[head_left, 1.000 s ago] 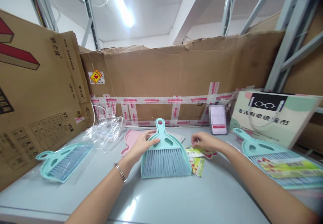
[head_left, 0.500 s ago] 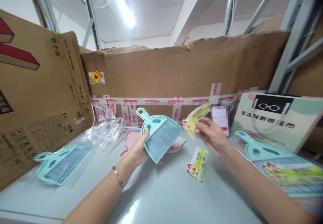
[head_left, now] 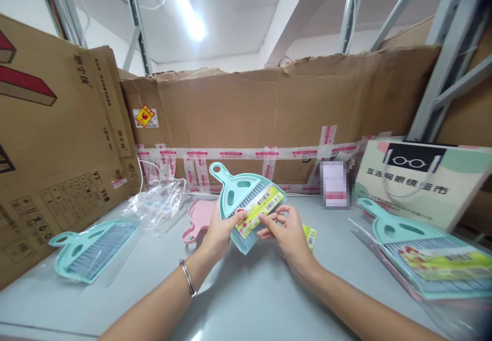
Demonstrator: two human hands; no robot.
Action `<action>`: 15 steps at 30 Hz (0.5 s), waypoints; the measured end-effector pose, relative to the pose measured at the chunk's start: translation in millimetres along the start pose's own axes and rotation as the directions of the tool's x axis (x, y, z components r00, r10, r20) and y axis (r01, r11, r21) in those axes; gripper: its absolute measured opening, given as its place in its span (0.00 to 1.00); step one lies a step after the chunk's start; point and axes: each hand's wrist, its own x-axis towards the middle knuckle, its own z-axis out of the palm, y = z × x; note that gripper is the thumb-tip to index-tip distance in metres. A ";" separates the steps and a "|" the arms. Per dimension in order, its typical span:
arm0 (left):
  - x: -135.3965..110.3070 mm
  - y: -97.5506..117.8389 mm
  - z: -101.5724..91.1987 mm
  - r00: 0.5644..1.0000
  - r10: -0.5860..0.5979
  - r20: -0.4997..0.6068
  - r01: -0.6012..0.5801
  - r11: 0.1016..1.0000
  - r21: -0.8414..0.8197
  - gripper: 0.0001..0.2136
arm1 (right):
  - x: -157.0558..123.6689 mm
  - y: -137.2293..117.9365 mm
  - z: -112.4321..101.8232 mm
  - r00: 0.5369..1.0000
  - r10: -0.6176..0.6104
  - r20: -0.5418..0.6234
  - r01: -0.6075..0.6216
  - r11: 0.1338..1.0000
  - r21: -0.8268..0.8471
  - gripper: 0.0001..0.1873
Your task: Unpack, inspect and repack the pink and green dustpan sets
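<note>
In my left hand [head_left: 220, 236] is a mint-green dustpan [head_left: 239, 179] with a blue-bristled brush [head_left: 246, 242] nested in it, raised above the table with the handle up. My left thumb presses a yellow-green printed label card [head_left: 265, 204] flat across the bristles. My right hand [head_left: 286, 233] is at the card's lower right, thumb and curled fingers on its edge. Partly behind that hand, a second label card [head_left: 310, 237] lies on the table. Behind my left hand rests a pink dustpan [head_left: 198, 220], partly hidden.
A bagged mint dustpan set [head_left: 94, 251] lies at left, crumpled clear plastic [head_left: 161, 200] behind it. At right are stacked, labelled dustpan sets [head_left: 423, 243] and a paper bag [head_left: 418, 187]. A phone [head_left: 334, 185] leans against the cardboard wall [head_left: 238, 110]; a large carton [head_left: 69, 141] stands left.
My right hand has moved left and brought the label card onto the brush in the dustpan. My left thumb has shifted onto the card. The dustpan stays about where it was.
</note>
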 end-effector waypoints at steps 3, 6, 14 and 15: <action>-0.3 2.0 -0.4 0.997 0.058 -0.041 -0.058 0.998 -0.004 0.30 | -0.8 3.1 -0.4 0.979 -0.096 -0.179 0.107 0.993 0.053 0.31; -2.2 0.8 2.0 0.998 0.054 0.020 -0.054 0.998 -0.010 0.29 | -1.6 0.0 -0.3 0.996 0.015 -0.086 0.002 0.980 0.197 0.28; 22.5 31.5 -42.2 0.979 0.195 0.056 -0.180 0.707 0.684 0.20 | -0.6 -2.0 -5.6 0.969 0.238 0.060 -0.244 0.906 0.345 0.20; 27.8 41.1 -60.3 0.937 0.348 0.019 -0.202 0.498 0.843 0.19 | 0.6 -0.8 -7.0 0.968 0.245 0.057 -0.250 0.908 0.336 0.19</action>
